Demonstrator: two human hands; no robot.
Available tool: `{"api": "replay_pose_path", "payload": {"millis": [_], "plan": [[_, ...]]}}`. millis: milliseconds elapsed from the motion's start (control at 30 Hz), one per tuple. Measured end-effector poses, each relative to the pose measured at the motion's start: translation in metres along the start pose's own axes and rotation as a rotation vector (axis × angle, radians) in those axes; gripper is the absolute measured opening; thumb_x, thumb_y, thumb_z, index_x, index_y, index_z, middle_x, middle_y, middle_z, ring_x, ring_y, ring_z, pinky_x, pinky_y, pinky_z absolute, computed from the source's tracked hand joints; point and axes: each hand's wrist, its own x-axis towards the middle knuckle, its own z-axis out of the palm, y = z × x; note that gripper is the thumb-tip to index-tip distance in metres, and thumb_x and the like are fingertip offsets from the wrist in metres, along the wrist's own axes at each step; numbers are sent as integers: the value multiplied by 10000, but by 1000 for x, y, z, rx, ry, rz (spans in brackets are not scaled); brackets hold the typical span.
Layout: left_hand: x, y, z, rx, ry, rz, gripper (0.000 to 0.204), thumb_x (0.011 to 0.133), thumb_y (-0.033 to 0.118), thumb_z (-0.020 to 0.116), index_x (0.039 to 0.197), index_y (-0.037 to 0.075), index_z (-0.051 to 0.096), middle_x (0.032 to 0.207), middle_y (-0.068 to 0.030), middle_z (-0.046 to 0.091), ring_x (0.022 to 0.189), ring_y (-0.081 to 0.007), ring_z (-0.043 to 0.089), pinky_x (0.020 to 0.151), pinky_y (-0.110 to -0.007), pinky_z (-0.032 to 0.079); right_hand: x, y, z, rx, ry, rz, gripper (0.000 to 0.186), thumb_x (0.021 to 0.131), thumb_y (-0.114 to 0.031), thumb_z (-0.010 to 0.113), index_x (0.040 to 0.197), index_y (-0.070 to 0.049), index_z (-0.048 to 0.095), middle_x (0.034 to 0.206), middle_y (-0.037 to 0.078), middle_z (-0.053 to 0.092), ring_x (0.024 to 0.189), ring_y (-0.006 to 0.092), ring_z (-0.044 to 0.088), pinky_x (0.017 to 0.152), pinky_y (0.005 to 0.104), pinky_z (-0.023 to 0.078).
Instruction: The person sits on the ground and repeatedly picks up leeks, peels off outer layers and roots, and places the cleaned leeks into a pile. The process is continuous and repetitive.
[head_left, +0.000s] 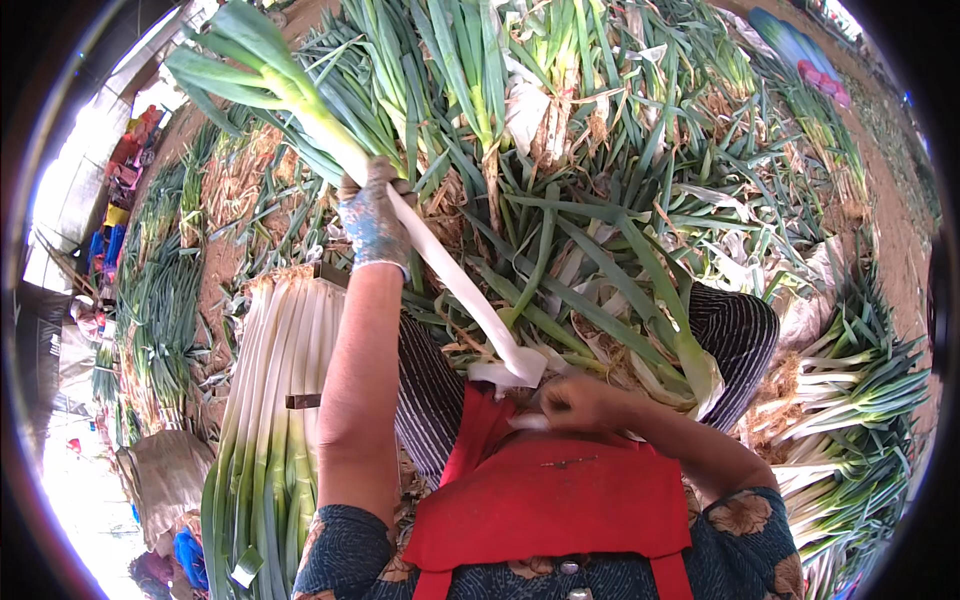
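To your left lies a neat stack of cleaned leeks [270, 400], white at the top and green lower down. A big heap of uncleaned leeks [600, 180] with long green leaves fills the ground in front of you. More leeks [860, 400] lie to your right. You wear a red apron [550, 500].

We've got one view only: head-worn fisheye, looking steeply down our own chest and red apron [555, 500], close on both forearms, facing out over the leek pile [600, 200] on the ground; rim bends edges.
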Motion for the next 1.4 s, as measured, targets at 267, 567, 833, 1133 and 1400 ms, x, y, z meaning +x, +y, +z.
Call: {"api": "replay_pose_path", "payload": {"millis": [267, 567, 833, 1133, 1400], "plan": [[-1, 9, 5, 7, 79, 73, 208, 819, 50, 645, 977, 116, 528, 746, -16, 575, 553, -122, 550, 477, -266, 493, 17, -60, -18, -212, 891, -268, 514, 760, -305, 716, 1154, -37, 525, 967, 174, 635, 871, 357, 620, 780, 408, 491], [-41, 4, 7, -456, -620, -169, 460, 914, 425, 532, 1235, 101, 471, 893, -69, 587, 705, -192, 572, 566, -302, 499, 54, -36, -16, 750, 296, -172, 429, 888, -156, 596, 1280, -50, 457, 962, 86, 643, 787, 233, 637, 719, 326, 510], [-18, -43, -3, -287, -392, -280, 381, 885, 360, 614, 1172, 135, 504, 724, 17, 511, 585, -107, 488, 502, -250, 418, 56, -25, -8, 16, 934, -203, 372, 755, -194, 746, 1039, -44, 558, 899, 75, 605, 765, 220, 613, 696, 319, 495], [-20, -60, -1, -165, -263, -320, 283, 875, 320, 640, 1083, 145, 560, 706, 28, 527, 561, -112, 496, 491, -262, 409, 58, -38, -12, 102, 775, 93, 275, 728, -204, 762, 813, -12, 584, 699, 50, 573, 633, 129, 538, 603, 281, 459], [-19, -58, -6, -166, -229, -276, 179, 872, 272, 647, 968, 144, 567, 707, 19, 541, 550, -106, 508, 466, -250, 420, 64, -37, -7, 219, 769, 93, 250, 740, -174, 763, 799, -11, 583, 668, 14, 558, 614, 85, 499, 574, 265, 436]]}}
